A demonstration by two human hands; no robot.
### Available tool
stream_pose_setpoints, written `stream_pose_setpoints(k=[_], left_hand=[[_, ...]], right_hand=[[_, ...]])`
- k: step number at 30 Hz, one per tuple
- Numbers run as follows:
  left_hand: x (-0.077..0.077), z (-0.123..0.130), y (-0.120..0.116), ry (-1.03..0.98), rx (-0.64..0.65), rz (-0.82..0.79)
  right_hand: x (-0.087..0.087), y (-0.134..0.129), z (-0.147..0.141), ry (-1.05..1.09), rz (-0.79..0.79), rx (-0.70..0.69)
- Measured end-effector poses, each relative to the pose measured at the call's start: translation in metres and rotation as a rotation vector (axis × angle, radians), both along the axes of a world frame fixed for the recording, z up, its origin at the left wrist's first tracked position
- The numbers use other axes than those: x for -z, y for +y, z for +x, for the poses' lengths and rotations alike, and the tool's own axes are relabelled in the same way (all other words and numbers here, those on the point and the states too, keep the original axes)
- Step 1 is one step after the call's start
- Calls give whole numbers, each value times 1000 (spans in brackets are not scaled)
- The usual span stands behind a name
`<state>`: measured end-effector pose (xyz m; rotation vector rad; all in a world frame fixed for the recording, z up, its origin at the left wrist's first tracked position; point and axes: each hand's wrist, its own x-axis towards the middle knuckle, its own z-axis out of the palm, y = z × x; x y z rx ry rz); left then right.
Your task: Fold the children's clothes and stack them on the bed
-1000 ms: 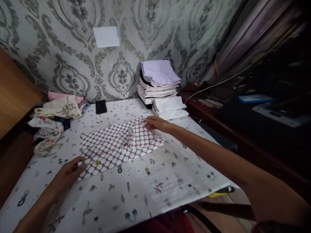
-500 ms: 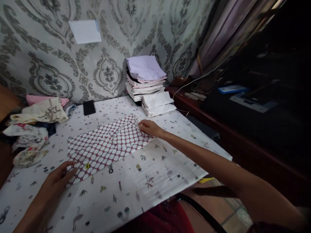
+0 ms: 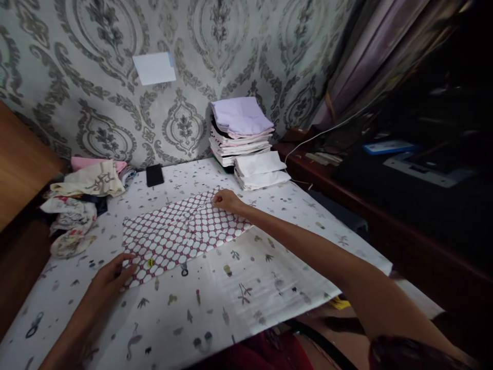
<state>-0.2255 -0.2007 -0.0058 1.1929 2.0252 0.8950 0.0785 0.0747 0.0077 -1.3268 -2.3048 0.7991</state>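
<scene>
A white cloth with a red and grey lattice pattern (image 3: 173,236) lies folded flat across the table, with a small yellow tag (image 3: 150,262) near its lower left. My left hand (image 3: 115,272) rests at the cloth's left corner, thumb and fingers apart around the edge. Near the upper right end of the cloth is my right hand (image 3: 228,201), its fingers pinched together on the fabric.
Folded clothes topped by a lilac one (image 3: 242,115) stand at the back, beside folded white cloths (image 3: 262,169). A black phone-like object (image 3: 154,175) and crumpled clothes (image 3: 77,213) lie left on the patterned tablecloth (image 3: 215,308).
The view has shifted, so the table scene sits farther right. My right hand has moved slightly left along the cloth, fingers now pinched. My left hand stays at the corner.
</scene>
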Motion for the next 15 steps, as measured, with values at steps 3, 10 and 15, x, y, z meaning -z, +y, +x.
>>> stream_pose_setpoints(k=[3, 10, 15], left_hand=[[2, 0, -1, -4, -24, 21], [0, 6, 0, 33, -40, 29], [-8, 18, -5, 27, -55, 74]], right_hand=[[-3, 2, 4, 40, 29, 29], [-1, 8, -1, 24, 58, 63], [-6, -6, 26, 2, 111, 109]])
